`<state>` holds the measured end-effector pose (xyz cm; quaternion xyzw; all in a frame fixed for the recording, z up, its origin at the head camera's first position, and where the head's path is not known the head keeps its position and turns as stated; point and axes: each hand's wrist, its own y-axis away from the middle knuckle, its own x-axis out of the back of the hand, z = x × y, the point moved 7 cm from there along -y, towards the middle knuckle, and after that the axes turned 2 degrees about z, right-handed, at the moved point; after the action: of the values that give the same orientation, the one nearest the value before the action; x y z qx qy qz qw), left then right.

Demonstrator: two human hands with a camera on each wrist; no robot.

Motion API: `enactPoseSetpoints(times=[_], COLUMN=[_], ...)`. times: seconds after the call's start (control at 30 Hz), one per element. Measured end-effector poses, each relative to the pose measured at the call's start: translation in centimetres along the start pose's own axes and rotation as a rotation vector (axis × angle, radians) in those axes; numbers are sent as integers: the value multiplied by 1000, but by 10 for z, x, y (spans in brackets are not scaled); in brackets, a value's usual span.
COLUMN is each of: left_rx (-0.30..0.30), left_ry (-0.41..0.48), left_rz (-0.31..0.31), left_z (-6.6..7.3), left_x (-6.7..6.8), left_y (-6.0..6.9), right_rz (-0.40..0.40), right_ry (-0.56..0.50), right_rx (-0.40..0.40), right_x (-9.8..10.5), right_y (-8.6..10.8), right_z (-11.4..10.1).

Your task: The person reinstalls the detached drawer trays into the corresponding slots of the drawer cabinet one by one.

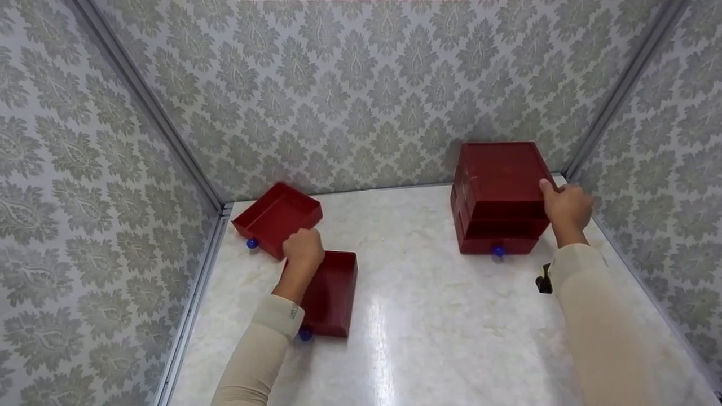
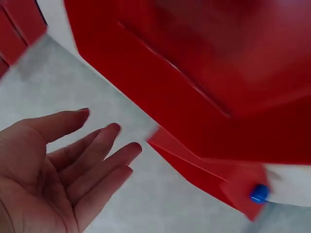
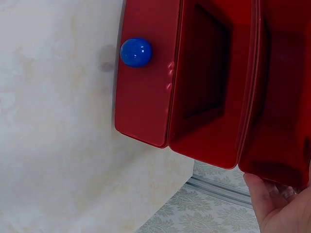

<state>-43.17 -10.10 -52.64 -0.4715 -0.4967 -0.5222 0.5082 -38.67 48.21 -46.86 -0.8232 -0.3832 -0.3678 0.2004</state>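
A red drawer cabinet (image 1: 505, 172) stands at the back right, with two vacant slots above a bottom drawer (image 3: 146, 97) with a blue knob (image 3: 136, 52). My right hand (image 1: 568, 208) holds the cabinet's right side near the front, thumb at the upper edge; its other fingers are partly hidden. On the left lie two loose red drawers: the rear drawer (image 1: 282, 211) sits at an angle, the front drawer (image 1: 333, 296) nearer me. My left hand (image 1: 304, 248) is over the space between them. In the left wrist view its fingers (image 2: 97, 145) are loosely bent, apart from the drawers, holding nothing.
A small black and yellow object (image 1: 544, 280) lies beside my right sleeve, partly covered by it. Patterned wall panels (image 1: 361, 101) with grey metal edges enclose the white marbled table (image 1: 428, 327) at the back and both sides.
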Motion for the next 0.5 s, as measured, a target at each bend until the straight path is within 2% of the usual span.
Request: enactPoseSetpoints(times=[0.1, 0.2, 0.33, 0.5], left_rx=[77, 124, 141, 115], left_ry=[31, 62, 47, -11], left_rz=[-89, -195, -341, -513], left_z=[-32, -54, -72, -88], left_x=[-5, -11, -24, -43], left_y=[2, 7, 11, 10], right_rz=[-2, -5, -7, 4], right_ry=[-7, -8, 2, 7], right_rx=[0, 1, 4, 4], right_x=[0, 0, -1, 0], right_y=[0, 0, 1, 0], right_z=[0, 0, 0, -1])
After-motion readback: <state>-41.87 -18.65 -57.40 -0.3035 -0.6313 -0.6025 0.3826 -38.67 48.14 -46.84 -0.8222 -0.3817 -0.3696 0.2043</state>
